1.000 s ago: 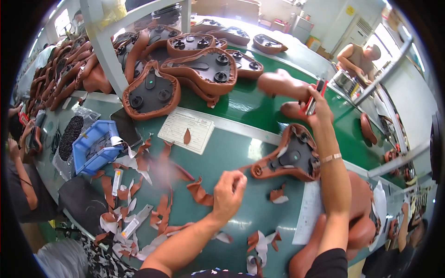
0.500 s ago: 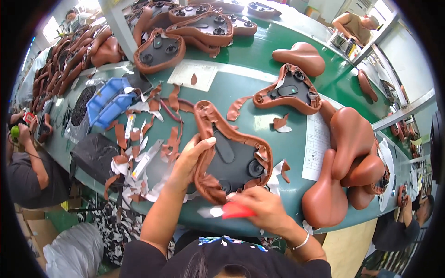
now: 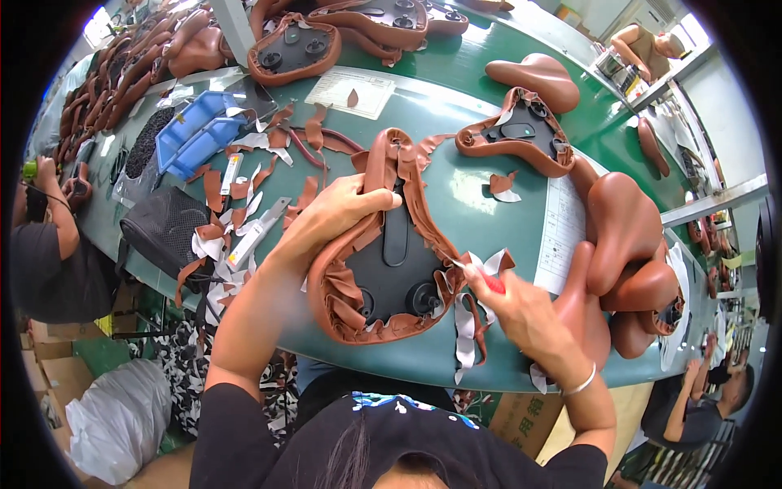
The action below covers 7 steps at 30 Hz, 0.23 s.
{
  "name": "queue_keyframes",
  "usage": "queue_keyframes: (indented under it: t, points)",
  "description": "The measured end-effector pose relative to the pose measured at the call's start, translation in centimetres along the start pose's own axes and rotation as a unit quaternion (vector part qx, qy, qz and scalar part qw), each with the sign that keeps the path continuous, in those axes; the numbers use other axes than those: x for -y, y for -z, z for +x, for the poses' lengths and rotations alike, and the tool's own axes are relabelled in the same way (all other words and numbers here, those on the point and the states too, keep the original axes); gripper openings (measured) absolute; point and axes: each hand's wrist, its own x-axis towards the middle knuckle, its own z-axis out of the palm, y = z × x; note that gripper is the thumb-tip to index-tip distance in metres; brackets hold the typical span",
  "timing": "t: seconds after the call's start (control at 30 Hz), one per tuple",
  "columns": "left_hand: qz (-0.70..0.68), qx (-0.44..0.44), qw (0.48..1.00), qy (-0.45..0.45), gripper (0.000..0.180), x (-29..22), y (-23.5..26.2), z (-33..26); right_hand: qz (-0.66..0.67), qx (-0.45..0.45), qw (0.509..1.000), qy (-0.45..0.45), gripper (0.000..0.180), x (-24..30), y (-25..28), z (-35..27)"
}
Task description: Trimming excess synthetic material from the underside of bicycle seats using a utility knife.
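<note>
A brown bicycle saddle [image 3: 397, 273] lies underside up in front of me, with its black base showing and its gathered cover edge folded over the rim. My left hand [image 3: 346, 208] grips it near the narrow nose, thumb over the inner edge. In my right hand [image 3: 521, 314] is a red-handled knife [image 3: 491, 282], its thin tip touching the folded cover at the saddle's right rim. Beside that rim, a brown and white offcut strip [image 3: 466, 338] dangles near the table's front edge.
Several finished saddles [image 3: 619, 236] are piled at the right on the green table [image 3: 456, 208]. Another upturned saddle [image 3: 521, 130] sits beyond. Offcuts, a blue bin [image 3: 195, 134] and a black mesh bag [image 3: 167, 232] are on the left. Co-workers sit at both sides.
The saddle has turned, its nose now further right and its wide end nearer the left. My left hand has shifted up toward the nose; the knife has moved up and right to the rim.
</note>
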Motion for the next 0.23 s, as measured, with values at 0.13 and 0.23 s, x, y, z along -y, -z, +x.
queue_keyframes:
  t: [0.13, 0.23]
  points:
    - [-0.015, -0.057, 0.998, 0.002, 0.041, 0.7, -0.4, -2.0, 0.085, 0.024, 0.981, -0.171, 0.067, 4.6, -3.8, -3.6]
    - [-0.044, -0.132, 0.990, -0.002, 0.043, 1.4, -0.8, -3.2, 0.136, -0.097, 0.966, -0.199, 0.078, 8.2, -6.5, -3.7]
